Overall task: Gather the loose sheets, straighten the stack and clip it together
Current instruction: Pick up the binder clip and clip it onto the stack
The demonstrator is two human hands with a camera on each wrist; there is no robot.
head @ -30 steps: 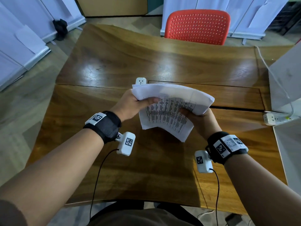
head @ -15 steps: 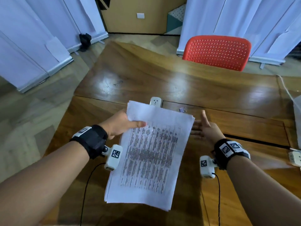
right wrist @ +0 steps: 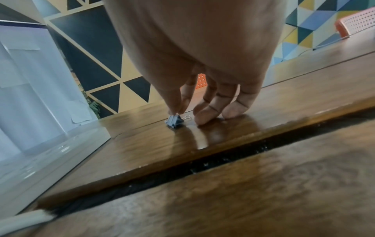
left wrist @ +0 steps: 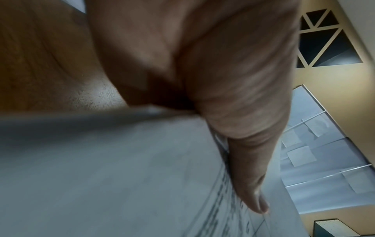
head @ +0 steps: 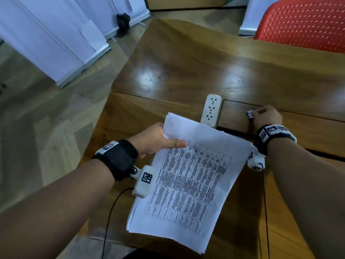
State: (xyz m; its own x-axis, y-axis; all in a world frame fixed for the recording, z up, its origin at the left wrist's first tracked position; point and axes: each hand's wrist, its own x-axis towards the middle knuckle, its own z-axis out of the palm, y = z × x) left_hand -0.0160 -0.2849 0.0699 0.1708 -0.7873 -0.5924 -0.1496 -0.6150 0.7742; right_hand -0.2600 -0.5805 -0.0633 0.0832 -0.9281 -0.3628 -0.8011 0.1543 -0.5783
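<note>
A stack of printed white sheets hangs over the near part of the wooden table, its edges roughly even. My left hand grips the stack's upper left corner, thumb on top of the paper. My left hand fills the left wrist view, thumb lying along the top sheet. Farther right, my right hand reaches to the table panel and pinches a small grey binder clip. In the right wrist view my right hand's thumb and forefinger pinch the clip, which still sits on the wood.
A white power strip lies just beyond the sheets. A dark slot runs across the table in front of the clip. An orange chair stands at the far side. White panels line the floor to the left.
My right hand let go of the stack, reached forward right and took the binder clip between its fingertips. The left hand alone now holds the flattened stack, drawn nearer to me.
</note>
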